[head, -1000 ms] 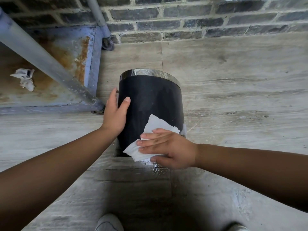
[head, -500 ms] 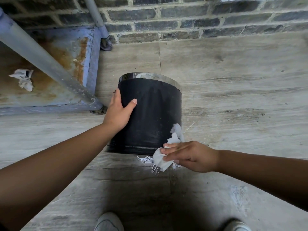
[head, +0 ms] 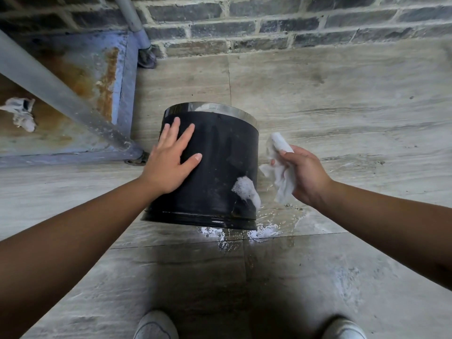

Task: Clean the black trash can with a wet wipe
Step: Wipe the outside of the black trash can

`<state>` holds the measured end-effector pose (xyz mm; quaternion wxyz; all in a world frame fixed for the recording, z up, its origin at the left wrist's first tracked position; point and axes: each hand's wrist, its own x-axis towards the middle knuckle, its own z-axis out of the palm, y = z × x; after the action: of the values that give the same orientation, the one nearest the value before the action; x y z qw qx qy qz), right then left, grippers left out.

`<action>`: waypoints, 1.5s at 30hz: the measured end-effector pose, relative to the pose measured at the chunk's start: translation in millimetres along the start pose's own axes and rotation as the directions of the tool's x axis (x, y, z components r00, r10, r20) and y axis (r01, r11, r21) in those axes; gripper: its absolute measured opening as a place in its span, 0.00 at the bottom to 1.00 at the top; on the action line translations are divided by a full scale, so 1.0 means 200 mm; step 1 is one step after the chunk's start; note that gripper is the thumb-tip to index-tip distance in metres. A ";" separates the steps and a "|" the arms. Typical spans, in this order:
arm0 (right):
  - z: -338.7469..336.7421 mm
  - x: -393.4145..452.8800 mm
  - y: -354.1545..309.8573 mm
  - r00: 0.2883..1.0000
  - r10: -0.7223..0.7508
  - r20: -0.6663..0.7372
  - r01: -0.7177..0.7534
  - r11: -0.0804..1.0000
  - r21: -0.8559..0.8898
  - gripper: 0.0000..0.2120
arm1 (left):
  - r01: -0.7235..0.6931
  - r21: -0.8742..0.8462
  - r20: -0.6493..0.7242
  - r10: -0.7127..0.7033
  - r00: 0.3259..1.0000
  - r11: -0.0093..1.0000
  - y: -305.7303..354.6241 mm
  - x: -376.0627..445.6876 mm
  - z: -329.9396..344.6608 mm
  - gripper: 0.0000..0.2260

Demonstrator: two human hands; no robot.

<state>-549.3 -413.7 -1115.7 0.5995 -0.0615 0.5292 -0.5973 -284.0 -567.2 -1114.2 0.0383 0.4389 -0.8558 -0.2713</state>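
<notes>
The black trash can (head: 217, 172), round with a shiny metal rim, lies on the tiled floor with its wet side up. My left hand (head: 171, 162) rests flat on its upper left side, fingers spread. A patch of white foam (head: 245, 190) clings to the can's lower right. To the right of the can, clear of it, my right hand (head: 305, 174) holds the crumpled white wet wipe (head: 281, 167).
A rusty blue metal frame (head: 122, 94) with a grey diagonal bar (head: 61, 94) stands at the left, a crumpled rag (head: 20, 113) on it. The brick wall (head: 269, 25) runs along the back. Soapy water (head: 264, 231) pools by the can. My shoes (head: 156, 326) are at the bottom.
My right hand pulled the wipe off the can's lower front and moved it out to the right. My left hand shifted from gripping the side to lying flat on top.
</notes>
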 end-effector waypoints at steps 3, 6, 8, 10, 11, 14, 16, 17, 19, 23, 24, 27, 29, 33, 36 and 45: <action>0.06 0.07 0.01 0.996 -0.066 -0.053 0.062 0.996 -0.071 0.10 | 0.026 -0.060 -0.013 -0.027 1.000 0.998 -0.04 0.01 0.00 0.29; 0.13 0.14 0.02 0.988 -0.137 -0.076 0.125 0.980 -0.153 0.08 | 0.059 -0.088 -0.016 -0.061 0.998 0.994 -0.03 0.03 0.01 0.29; 0.16 0.18 0.03 0.987 -0.155 -0.048 0.147 0.979 -0.144 0.10 | 0.071 -0.080 -0.018 -0.073 0.997 0.994 -0.01 0.05 0.03 0.29; 0.18 0.21 0.05 0.985 -0.173 0.001 0.171 0.972 -0.164 0.12 | 0.088 -0.070 -0.008 -0.089 0.996 0.994 0.03 0.07 0.04 0.31; 0.19 0.22 0.05 0.983 -0.179 0.031 0.181 0.965 -0.190 0.12 | 0.098 -0.062 -0.006 -0.098 0.995 0.993 0.06 0.09 0.05 0.32; 0.16 0.25 0.05 0.975 -0.200 0.103 0.223 0.905 -0.361 0.21 | 0.114 -0.050 -0.010 -0.115 0.993 0.992 0.15 0.17 0.08 0.34; 0.13 0.24 0.03 0.950 -0.256 0.180 0.313 0.759 -0.571 0.22 | 0.118 -0.058 -0.025 -0.120 0.992 0.991 0.19 0.21 0.09 0.33; 0.10 0.23 0.03 0.938 -0.263 0.224 0.345 0.666 -0.661 0.23 | 0.120 -0.063 -0.029 -0.122 0.992 0.991 0.20 0.23 0.10 0.33; 0.06 0.21 0.04 0.918 -0.231 0.322 0.395 0.481 -0.782 0.26 | 0.126 -0.056 -0.034 -0.128 0.991 0.990 0.20 0.23 0.11 0.33; 0.02 0.12 0.13 0.865 -0.227 0.448 0.498 0.270 -0.824 0.30 | 0.116 -0.079 -0.042 -0.119 0.992 0.990 0.19 0.22 0.11 0.32; 0.02 0.09 0.15 0.852 -0.220 0.476 0.520 0.235 -0.821 0.31 | 0.112 -0.093 -0.042 -0.117 0.992 0.989 0.18 0.22 0.11 0.31; 0.04 0.04 0.16 0.801 -0.174 0.573 0.596 0.133 -0.792 0.34 | 0.118 -0.125 -0.044 -0.124 0.991 0.985 0.16 0.21 0.11 0.29; 0.05 0.01 0.16 0.765 -0.146 0.627 0.642 0.089 -0.762 0.35 | 0.123 -0.139 -0.047 -0.131 0.990 0.983 0.15 0.21 0.11 0.29; 0.08 -0.06 0.19 0.696 -0.057 0.716 0.717 -0.012 -0.697 0.34 | 0.123 -0.148 -0.049 -0.131 0.990 0.981 0.13 0.21 0.11 0.29; 0.08 -0.11 0.20 0.632 0.011 0.775 0.775 -0.033 -0.632 0.30 | 0.117 -0.169 -0.048 -0.127 0.991 0.979 0.11 0.21 0.11 0.29; 0.06 -0.19 0.26 0.474 -0.171 0.864 0.863 -0.104 -0.495 0.20 | 0.120 -0.243 -0.009 -0.126 0.992 0.963 0.07 0.19 0.09 0.28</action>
<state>-496.8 -376.5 -1126.6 0.2214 -0.7975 0.4874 -0.2783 -322.9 -583.1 -1128.8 0.0850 0.4866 -0.7869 -0.3699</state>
